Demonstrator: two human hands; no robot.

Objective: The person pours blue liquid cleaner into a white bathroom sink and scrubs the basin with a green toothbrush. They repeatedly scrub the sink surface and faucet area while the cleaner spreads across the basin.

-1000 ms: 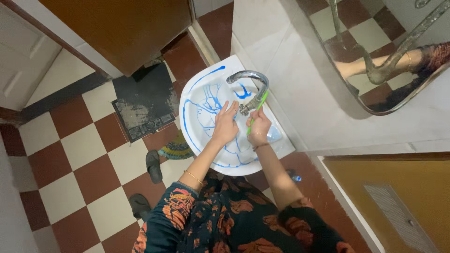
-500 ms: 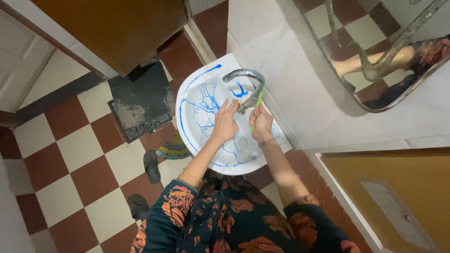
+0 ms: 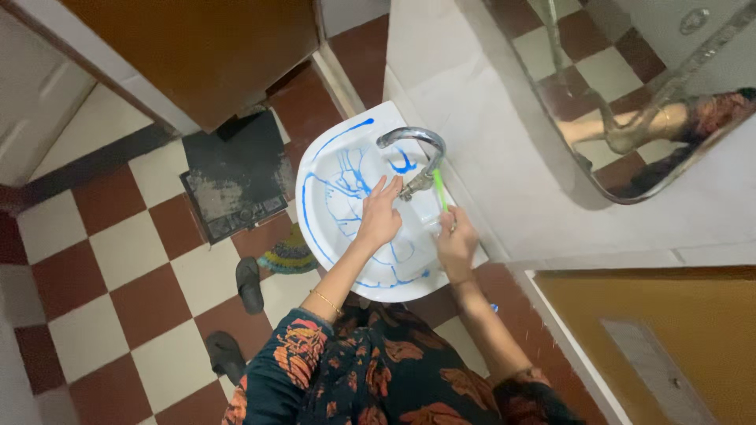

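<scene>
**Slim green brush at the tap, basin slick with blue cleaner**

Head view: the white wash basin [image 3: 331, 169] hangs on the tiled wall, its bowl streaked with blue liquid, with a curved chrome tap [image 3: 413, 145] arching over it. The right hand [image 3: 457, 244] is curled shut around the lower end of a thin green brush [image 3: 440, 190], whose upper end stands just beside the base of the tap. The left hand [image 3: 379, 216] lies flat inside the bowl, fingers spread and holding nothing, fingertips close to the spout.

The brush looks light and stiff, probably plastic; wet, it would likely slip, so a grip low on the handle, as now, seems the sound place. The glazed basin is hard, fixed and likely slippery under the cleaner.

A dark floor mat [image 3: 236, 177] and two sandals [image 3: 250, 283] lie on the checked floor
</scene>
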